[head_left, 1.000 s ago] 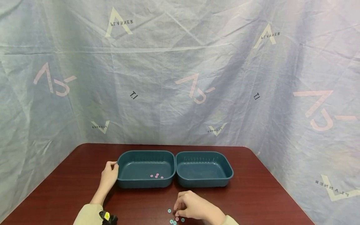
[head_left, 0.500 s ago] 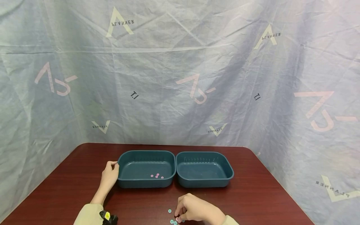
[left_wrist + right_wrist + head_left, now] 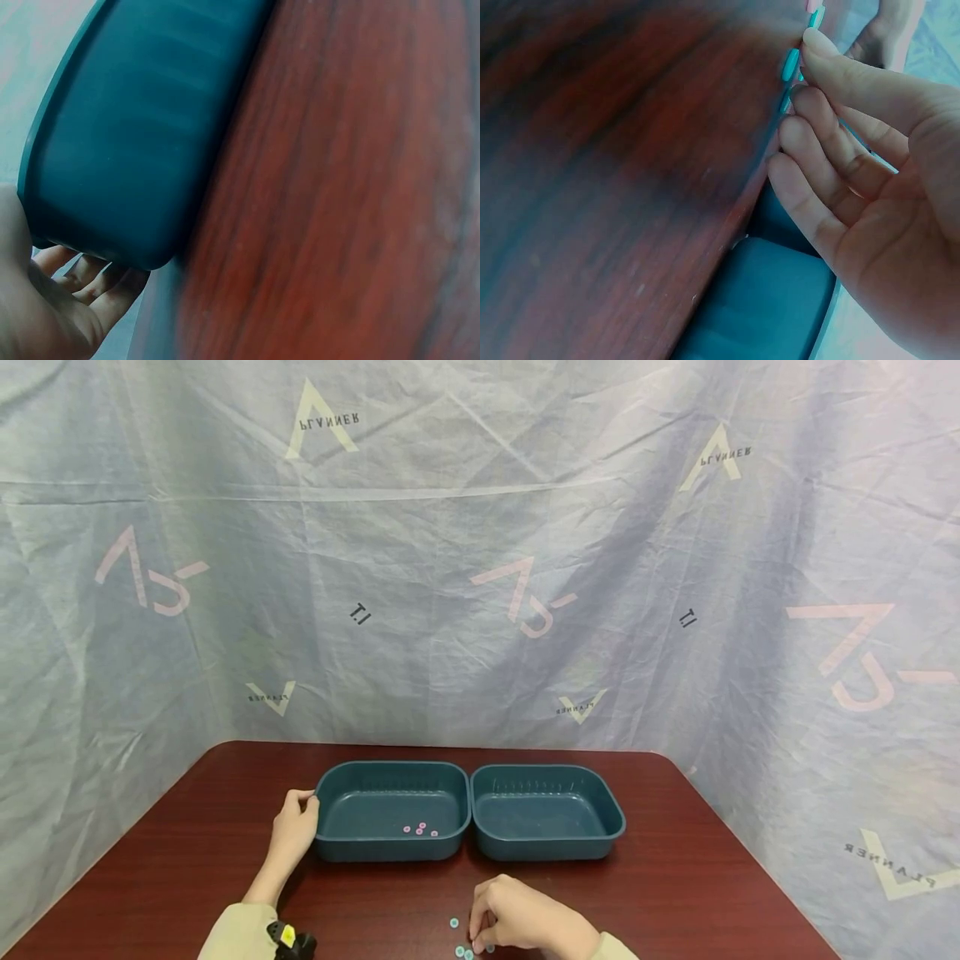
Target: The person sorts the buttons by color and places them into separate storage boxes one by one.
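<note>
My left hand (image 3: 295, 827) grips the left end of a dark teal plastic bin (image 3: 390, 840), fingers curled beneath its rim in the left wrist view. Several small pink buttons (image 3: 419, 832) lie inside that bin. At the table's near side my right hand (image 3: 517, 914) is low over the wood, thumb and forefinger closing on a pink button that they mostly hide. Around its fingertips lie several teal buttons (image 3: 454, 923), one partly behind the thumb. In the right wrist view a teal button (image 3: 790, 65) stands out close beside the thumb and fingertips.
A second dark teal bin (image 3: 547, 841) stands to the right, side against side with the first, with no buttons visible in it. The dark red wooden table (image 3: 675, 877) ends at a pale printed cloth (image 3: 450, 568) hung behind and at both sides.
My right hand has lowered slightly and its thumb and forefinger have come together over the pink button, which was in plain view before. My left hand stays on the bin.
</note>
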